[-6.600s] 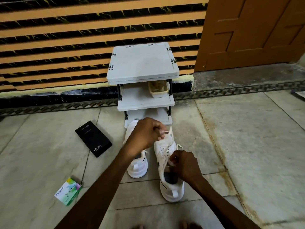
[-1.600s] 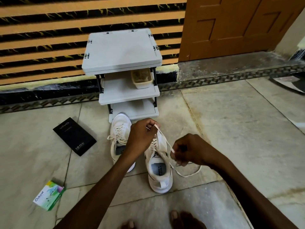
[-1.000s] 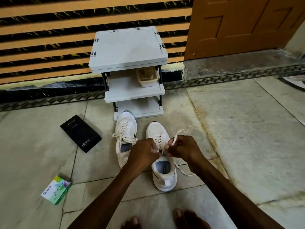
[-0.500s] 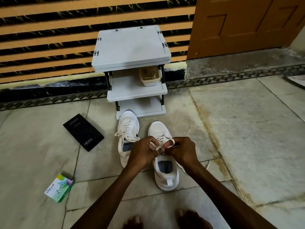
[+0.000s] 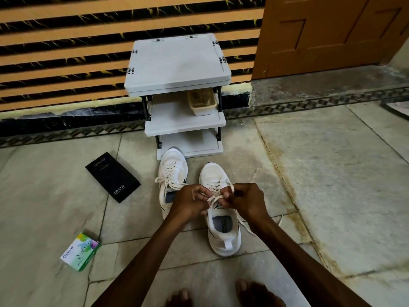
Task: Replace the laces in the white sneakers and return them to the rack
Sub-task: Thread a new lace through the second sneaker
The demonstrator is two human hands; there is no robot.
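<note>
both hands are down over the open sneaker (image 5: 224, 234), which stands on the floor (image 5: 332, 173) a little out from the rack (image 5: 177, 60), toe pointing toward it. the left hand (image 5: 189, 202) pinches one run of the lace (image 5: 214, 198) and the right hand (image 5: 246, 200) pinches a loop of it. the fingers are curled and the two hands almost touch above the tongue. it looks to me like the bow is being made. to do it well i'd keep the loops even and hold tension on the crossing so it doesn't slacken over the eyelets. i'd also draw the loops out sideways rather than up, so the shoe stays flat. a loose tail trails off the right side of the shoe onto the floor, and it wants gathering in so the ends come out matched. the tied sneaker (image 5: 172, 168) stands just beside, its toe at the foot of the rack, with a bow already on it.

as for containers, a small beige tub (image 5: 202, 101) sits at the right end of the rack's middle shelf with something tan and tangled in it. i can't tell what it is. a black box (image 5: 112, 176) lies flat on the floor to the left, closed. a small green carton (image 5: 80, 251) lies nearer me, closed too. what's in either is hidden.
</note>
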